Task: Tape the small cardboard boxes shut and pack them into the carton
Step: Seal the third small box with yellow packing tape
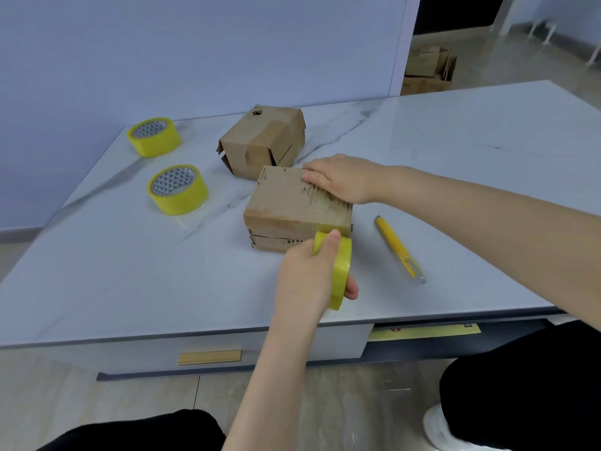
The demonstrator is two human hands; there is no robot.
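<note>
A small worn cardboard box (286, 203) lies on the marble table (130, 271) in front of me. My right hand (341, 179) lies flat on its top right part, fingers spread, pressing down. My left hand (309, 275) grips a yellow tape roll (340, 271) just below the box's near right corner, and a clear strip of tape runs from the roll up over the box top. A second small box (263, 141) with loose flaps stands just behind the first.
Two more yellow tape rolls (154, 136) (178, 189) lie on the table's left side. A yellow utility knife (400, 250) lies right of the box. Open cartons (429, 70) stand on the floor far behind the table. My knees are near the table's front edge.
</note>
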